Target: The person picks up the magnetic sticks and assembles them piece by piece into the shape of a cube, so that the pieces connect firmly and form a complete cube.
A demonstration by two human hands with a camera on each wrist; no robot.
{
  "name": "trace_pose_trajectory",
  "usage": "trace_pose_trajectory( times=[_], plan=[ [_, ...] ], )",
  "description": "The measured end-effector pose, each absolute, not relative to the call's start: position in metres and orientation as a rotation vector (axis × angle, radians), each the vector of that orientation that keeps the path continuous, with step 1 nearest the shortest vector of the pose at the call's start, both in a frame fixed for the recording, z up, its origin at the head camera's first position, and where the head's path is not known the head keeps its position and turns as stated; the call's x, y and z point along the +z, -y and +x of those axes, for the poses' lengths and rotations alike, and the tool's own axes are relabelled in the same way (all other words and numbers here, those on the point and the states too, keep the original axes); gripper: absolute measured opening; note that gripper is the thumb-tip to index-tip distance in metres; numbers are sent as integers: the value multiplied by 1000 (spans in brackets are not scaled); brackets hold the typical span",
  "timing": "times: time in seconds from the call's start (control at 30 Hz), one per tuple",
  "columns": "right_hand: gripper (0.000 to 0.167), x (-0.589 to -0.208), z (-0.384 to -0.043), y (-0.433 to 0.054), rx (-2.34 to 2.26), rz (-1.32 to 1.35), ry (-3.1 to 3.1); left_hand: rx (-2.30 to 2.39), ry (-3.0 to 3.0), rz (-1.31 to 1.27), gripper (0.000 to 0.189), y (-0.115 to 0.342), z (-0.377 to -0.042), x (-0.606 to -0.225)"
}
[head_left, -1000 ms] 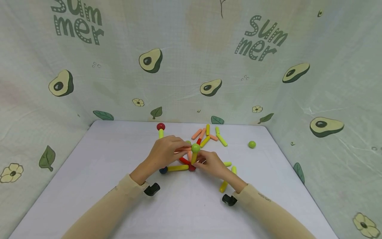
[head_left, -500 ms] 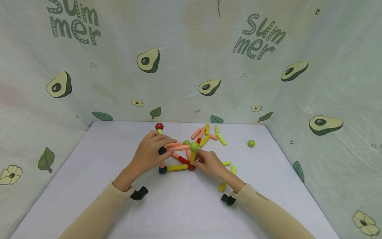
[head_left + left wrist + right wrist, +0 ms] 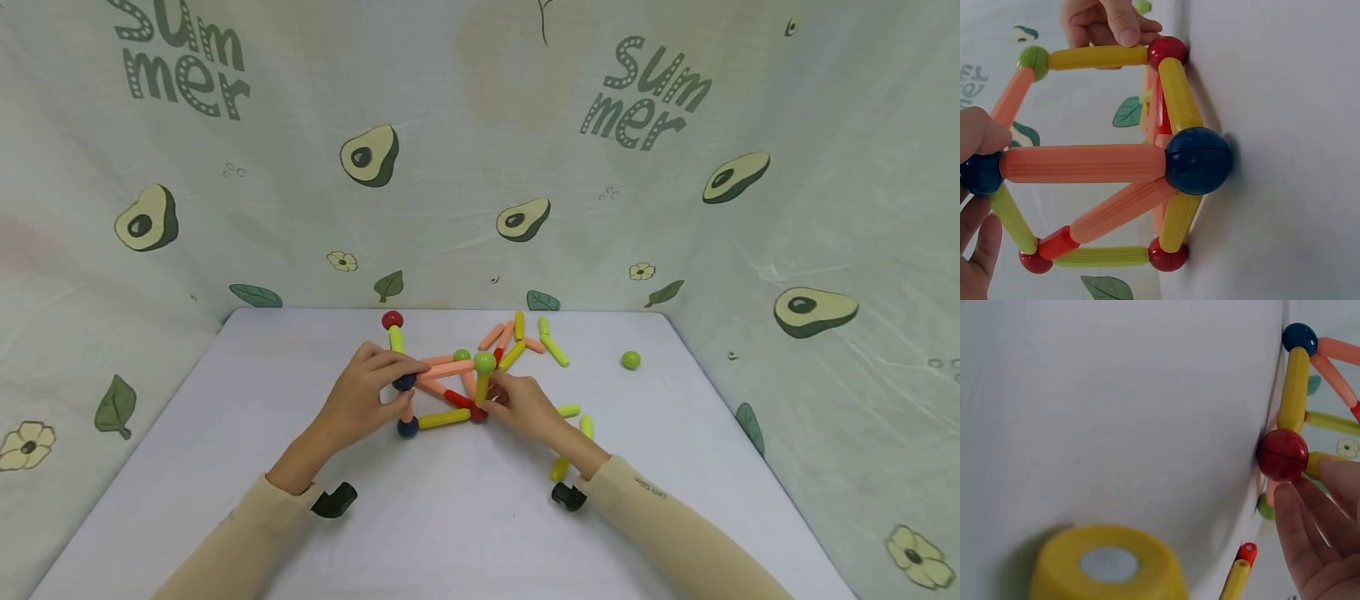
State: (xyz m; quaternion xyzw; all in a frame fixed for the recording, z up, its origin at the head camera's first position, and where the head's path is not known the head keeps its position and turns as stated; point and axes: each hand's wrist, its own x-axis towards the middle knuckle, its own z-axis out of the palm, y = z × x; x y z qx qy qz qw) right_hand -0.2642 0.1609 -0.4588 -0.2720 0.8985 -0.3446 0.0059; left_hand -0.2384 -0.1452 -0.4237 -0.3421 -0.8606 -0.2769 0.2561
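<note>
A frame of magnetic rods and balls stands on the table. My left hand (image 3: pixel 360 396) pinches its upper dark blue ball (image 3: pixel 405 382) between thumb and fingers. A salmon rod (image 3: pixel 450 369) runs from that ball to a green ball (image 3: pixel 484 362). Under the green ball rises a yellow rod (image 3: pixel 1097 57), pinched by my right hand (image 3: pixel 521 408) just above a red ball (image 3: pixel 1282 455). Another salmon rod (image 3: pixel 1085 164) stands below the left hand, joining the upper blue ball to a lower blue ball (image 3: pixel 1199 161). A lower yellow rod (image 3: pixel 444 419) links that ball to the red one.
Behind the frame lie loose salmon, yellow and lime rods (image 3: pixel 555 350). A loose green ball (image 3: pixel 631 360) sits at the right. Several rods, one of them yellow (image 3: pixel 560 468), lie beside and under the right forearm. A printed cloth (image 3: pixel 450 167) hangs behind the table.
My left hand has shifted left and down from beside the green ball to the upper blue ball, uncovering the salmon rod. My right hand has stayed on the upright yellow rod.
</note>
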Motion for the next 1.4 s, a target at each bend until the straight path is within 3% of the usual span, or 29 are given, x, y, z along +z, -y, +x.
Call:
trace_pose_trajectory(
  times=[0.4,0.7,1.03,1.4],
  plan=[
    [29,-427,-270,-240,-635,-777,-2843,-779,2349,-963,51,150,-239,-426],
    [23,-437,-275,-278,-501,-796,-2793,-785,2387,-958,49,153,-239,-423],
    [21,-440,-271,-269,-549,-830,-2823,-793,2421,-976,50,152,-239,-423],
    [24,-424,-243,-203,-856,-1124,-2813,-775,2389,-982,49,153,-239,-424]
  ],
)
